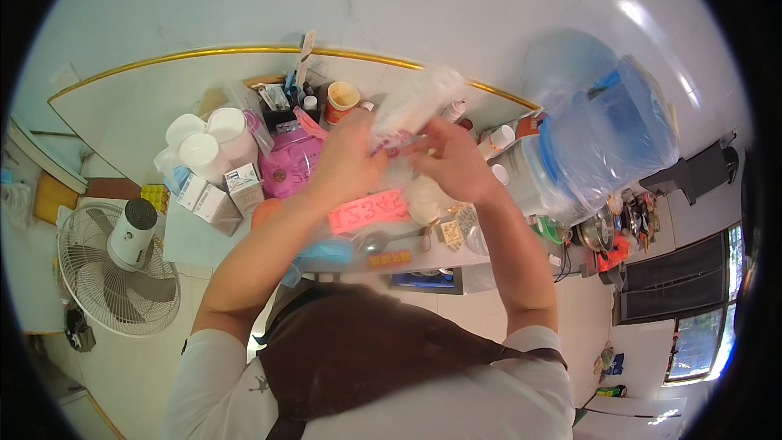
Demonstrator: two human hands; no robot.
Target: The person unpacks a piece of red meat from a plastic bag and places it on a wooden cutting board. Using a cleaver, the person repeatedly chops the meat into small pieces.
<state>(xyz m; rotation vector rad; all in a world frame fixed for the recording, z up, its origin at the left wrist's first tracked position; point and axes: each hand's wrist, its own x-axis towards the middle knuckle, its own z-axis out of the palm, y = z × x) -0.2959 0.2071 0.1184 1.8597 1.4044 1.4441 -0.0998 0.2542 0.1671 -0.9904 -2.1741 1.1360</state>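
Note:
In front of me, over the counter, my left hand [349,159] is closed on the lower end of a clear plastic packet [417,102] with whitish contents and pink print. The packet tilts up to the right, and its upper part is blurred. At its lower right edge is my right hand [453,161], with fingers bent and apart, reaching toward the packet. Whether those fingertips touch it I cannot make out. Below the hands lie a pink sign [368,212] with dark markings, a round cream-coloured object [425,199] and a spoon [381,240].
White tubs [204,155], cartons [210,205] and a pink bag [289,165] crowd the left. A paper cup [342,98] stands behind. On the right is a water dispenser with a plastic-covered blue bottle [607,134]. A fan [118,265] stands left of the counter.

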